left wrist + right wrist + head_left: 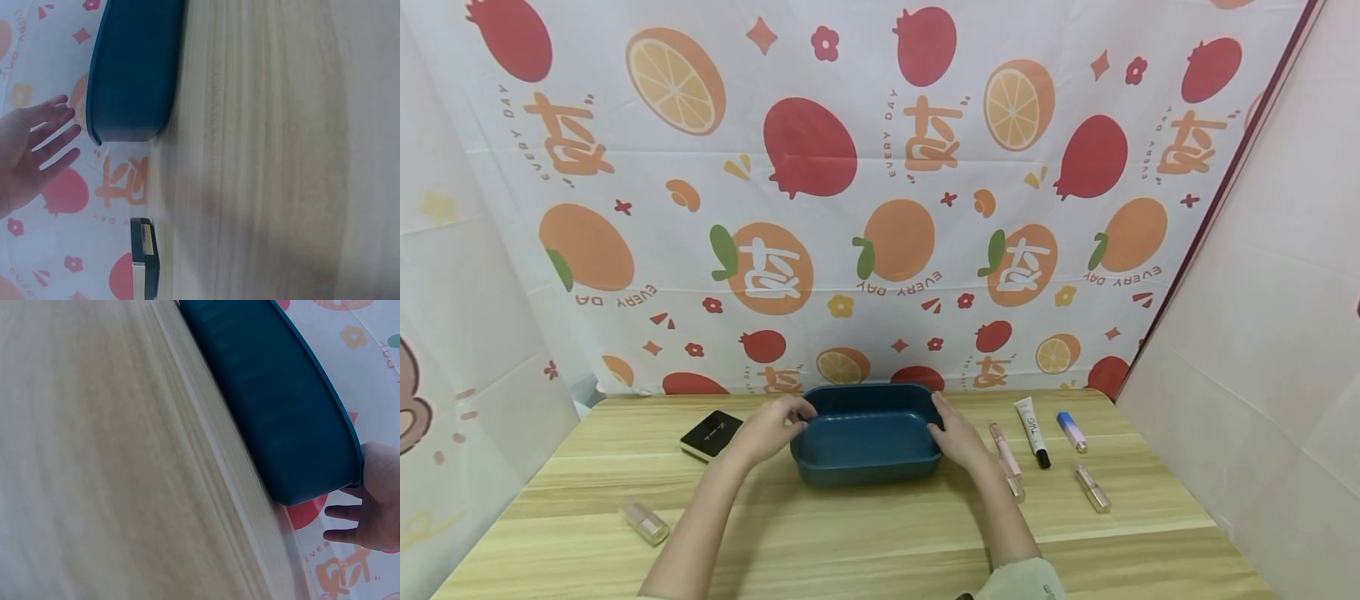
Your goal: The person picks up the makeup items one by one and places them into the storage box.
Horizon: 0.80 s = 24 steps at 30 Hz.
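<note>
A dark teal rectangular basin (868, 475) stands on the wooden table near its back edge, its inside facing up with nothing in it. My left hand (772, 429) is at the basin's left end, the fingers by the rim. In the left wrist view this hand (34, 150) has its fingers spread and apart from the basin (134, 75). My right hand (958, 433) lies at the right end, thumb side at the rim. In the right wrist view the right hand (378, 494) meets the rim of the basin (281, 406), with straight fingers and the thumb hidden.
A black compact (711, 435) and a small clear-and-pink tube (645, 522) lie at the left. To the right are a pink lip gloss (1006, 452), a white tube (1032, 427), a blue-pink stick (1072, 432) and another clear tube (1092, 489). A fruit-print curtain (880, 183) hangs behind.
</note>
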Available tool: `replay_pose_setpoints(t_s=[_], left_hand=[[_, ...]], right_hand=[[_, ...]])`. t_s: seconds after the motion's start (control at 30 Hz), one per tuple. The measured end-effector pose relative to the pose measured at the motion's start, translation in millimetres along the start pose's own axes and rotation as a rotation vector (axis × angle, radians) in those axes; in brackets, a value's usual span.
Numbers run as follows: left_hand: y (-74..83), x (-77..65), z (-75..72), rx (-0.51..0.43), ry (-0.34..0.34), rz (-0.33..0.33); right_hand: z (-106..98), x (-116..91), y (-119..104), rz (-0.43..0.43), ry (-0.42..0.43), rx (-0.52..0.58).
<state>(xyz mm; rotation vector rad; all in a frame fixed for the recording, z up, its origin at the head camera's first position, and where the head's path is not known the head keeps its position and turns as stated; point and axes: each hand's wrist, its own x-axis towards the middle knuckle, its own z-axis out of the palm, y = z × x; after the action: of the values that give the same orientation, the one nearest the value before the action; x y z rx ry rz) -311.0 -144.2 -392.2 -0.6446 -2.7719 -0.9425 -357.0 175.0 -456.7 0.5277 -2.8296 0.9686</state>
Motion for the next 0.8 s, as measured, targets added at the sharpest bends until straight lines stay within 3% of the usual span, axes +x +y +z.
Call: replay_pose_setpoints(t_s=[0.47,0.8], left_hand=[[-18.9,-3.2,-3.5,0.166,0.099,-0.132],[-37.0,-15.3,-2.9,0.196,0.177,-0.221]], right_hand=[[-0.5,-0.3,-0.8,0.013,-0.003,0.006],[-0.7,-0.4,0.3,0.006,-0.001,-0.002]])
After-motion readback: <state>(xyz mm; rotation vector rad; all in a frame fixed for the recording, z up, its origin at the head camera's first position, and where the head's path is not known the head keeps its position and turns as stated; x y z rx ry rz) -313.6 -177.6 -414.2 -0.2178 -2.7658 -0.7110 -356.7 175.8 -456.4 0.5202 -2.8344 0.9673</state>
